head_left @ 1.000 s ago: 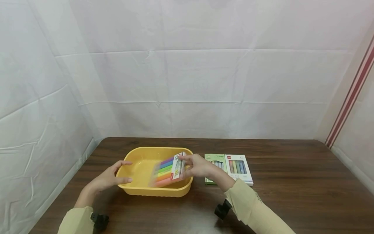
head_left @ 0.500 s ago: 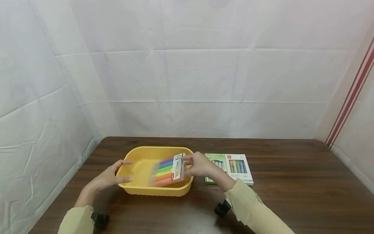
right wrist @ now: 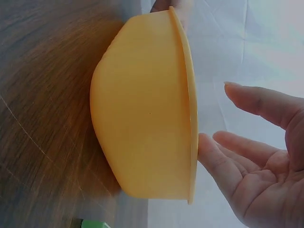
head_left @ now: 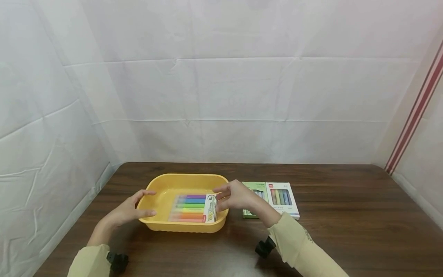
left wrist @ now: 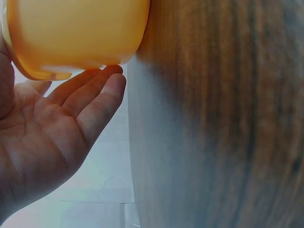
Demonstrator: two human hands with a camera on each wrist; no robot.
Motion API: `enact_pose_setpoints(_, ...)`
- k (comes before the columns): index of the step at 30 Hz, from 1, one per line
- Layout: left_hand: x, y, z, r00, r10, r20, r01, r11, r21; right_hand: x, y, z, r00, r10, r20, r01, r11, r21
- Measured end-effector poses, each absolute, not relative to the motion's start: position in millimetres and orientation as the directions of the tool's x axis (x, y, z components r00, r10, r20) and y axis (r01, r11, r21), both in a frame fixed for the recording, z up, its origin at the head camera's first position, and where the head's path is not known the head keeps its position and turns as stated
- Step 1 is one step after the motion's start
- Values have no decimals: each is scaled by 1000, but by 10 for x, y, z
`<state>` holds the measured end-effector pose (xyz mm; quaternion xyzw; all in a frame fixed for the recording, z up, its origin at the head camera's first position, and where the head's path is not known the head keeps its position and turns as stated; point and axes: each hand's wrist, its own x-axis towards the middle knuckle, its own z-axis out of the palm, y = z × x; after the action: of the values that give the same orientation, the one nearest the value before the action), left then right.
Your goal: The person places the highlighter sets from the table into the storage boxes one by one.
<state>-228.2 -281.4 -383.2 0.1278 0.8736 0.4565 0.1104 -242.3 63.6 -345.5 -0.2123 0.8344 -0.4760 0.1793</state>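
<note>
Right hand (head_left: 237,195), thumb and fingers apart, hovers beside the white-labelled end of a flat clear pack of rainbow-coloured sticks (head_left: 191,209), lying in a yellow round-cornered plastic basin (head_left: 187,227) whose left end the left hand (head_left: 126,211) touches, thumb and forefinger apart.

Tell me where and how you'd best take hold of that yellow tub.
Probably by the rim of the yellow tub, at its two short ends, one hand from each side. The rim flares out into a lip easy to hook under. The left hand touches one end; the right hand is at the other.
</note>
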Motion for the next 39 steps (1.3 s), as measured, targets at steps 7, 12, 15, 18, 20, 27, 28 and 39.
enact_pose_setpoints(7,-2285,-2818,-3847,-941,328,-78,122,549,827,-2433,661,-3484,-842,-532,-94,-162,415,-895)
enact_pose_setpoints(12,-2278,-2812,-3839,-942,324,-83,116,550,827,-2440,711,-3489,-835,-546,-72,-151,352,-924)
enact_pose_setpoints(15,-2271,-2810,-3834,-944,320,-83,115,554,824,-2447,751,-3486,-824,-564,-58,-150,315,-937)
enact_pose_setpoints(18,-2262,-2816,-3829,-946,313,-87,110,560,821,-2452,779,-3480,-815,-577,-57,-141,293,-946)
enact_pose_setpoints(20,-2257,-2821,-3825,-947,308,-87,109,565,818,-2458,794,-3481,-813,-579,-57,-136,284,-949)
enact_pose_setpoints(27,-2251,-2831,-3827,-946,314,-80,114,554,825,-2470,847,-3471,-824,-564,-56,-123,275,-954)
enact_pose_setpoints(28,-2249,-2832,-3827,-946,315,-81,113,552,826,-2471,855,-3468,-825,-562,-57,-120,273,-955)
enact_pose_setpoints(39,-2269,-2791,-3819,-941,327,-85,114,544,831,-2480,1014,-3417,-833,-553,-18,-138,238,-961)
